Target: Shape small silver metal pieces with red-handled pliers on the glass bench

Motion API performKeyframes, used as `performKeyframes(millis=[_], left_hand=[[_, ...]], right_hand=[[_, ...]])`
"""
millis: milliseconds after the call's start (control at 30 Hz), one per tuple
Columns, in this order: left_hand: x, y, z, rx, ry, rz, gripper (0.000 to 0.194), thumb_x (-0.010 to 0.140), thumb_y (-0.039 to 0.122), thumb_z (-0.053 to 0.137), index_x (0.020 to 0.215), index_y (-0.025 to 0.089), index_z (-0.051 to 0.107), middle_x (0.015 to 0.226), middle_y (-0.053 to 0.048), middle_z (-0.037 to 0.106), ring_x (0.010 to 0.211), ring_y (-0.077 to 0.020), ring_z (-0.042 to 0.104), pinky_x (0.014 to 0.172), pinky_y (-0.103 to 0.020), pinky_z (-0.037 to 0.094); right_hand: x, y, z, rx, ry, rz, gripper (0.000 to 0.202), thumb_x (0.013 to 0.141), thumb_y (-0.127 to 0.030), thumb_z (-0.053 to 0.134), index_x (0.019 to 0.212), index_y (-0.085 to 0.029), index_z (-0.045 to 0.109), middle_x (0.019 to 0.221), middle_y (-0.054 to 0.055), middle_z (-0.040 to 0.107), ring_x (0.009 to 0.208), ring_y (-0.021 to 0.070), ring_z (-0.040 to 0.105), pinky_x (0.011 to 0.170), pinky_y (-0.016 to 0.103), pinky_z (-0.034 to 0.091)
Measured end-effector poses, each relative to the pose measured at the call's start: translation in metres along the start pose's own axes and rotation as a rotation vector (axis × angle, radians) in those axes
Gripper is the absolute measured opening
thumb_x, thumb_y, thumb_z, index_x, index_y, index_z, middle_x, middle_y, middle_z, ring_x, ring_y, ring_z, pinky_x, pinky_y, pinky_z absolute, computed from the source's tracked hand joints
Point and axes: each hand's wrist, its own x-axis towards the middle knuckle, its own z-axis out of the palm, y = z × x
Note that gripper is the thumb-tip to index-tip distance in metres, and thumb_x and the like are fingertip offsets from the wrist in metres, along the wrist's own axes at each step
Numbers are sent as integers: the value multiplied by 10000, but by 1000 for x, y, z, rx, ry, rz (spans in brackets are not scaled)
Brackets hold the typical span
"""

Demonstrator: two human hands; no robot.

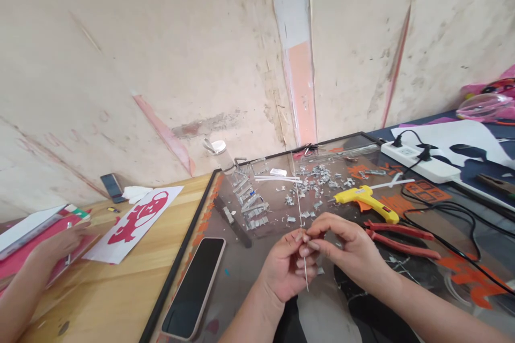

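Observation:
My left hand (285, 267) is closed, its thumb and fingers wrapped round a thin pale wire (298, 193) that stands nearly upright. The wire's lower end sticks out below the fingers and its upper part reaches toward the wall. With thumb and forefinger, my right hand (354, 252) pinches at the same wire just beside the left fingertips; any small piece between them is too tiny to make out. Small grey metal bits (317, 178) lie scattered on the glass tabletop beyond the hands. To the right are a yellow glue gun (372, 204) and red-handled pliers (406, 238).
A phone (196, 285) and a dark flat bar (237, 226) lie left of my hands. Behind stand bent metal strips (251, 204) and a white-lidded bottle (223, 156). A power strip (420, 162) with black cables is at right. Another person's hand (60, 244) works at far left.

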Motion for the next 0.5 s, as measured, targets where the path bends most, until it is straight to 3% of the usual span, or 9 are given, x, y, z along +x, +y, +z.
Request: performKeyframes(millis=[200, 500], left_hand=[[-1, 0, 0, 26, 19, 7, 152, 692, 175, 698, 666, 113, 561, 521, 53, 375, 404, -5, 250, 366, -111, 157], [2, -1, -6, 18, 36, 31, 149, 684, 161, 708, 668, 101, 572, 538, 47, 398, 414, -1, 278, 375, -99, 177]], right_hand=[[2, -1, 2, 275, -9, 198, 136, 728, -313, 648, 731, -184, 609, 729, 3, 597, 689, 116, 565, 655, 242, 476], [3, 3, 4, 297, 15, 140, 89, 724, -264, 640, 734, -182, 672, 744, 23, 626, 691, 118, 596, 661, 248, 498]])
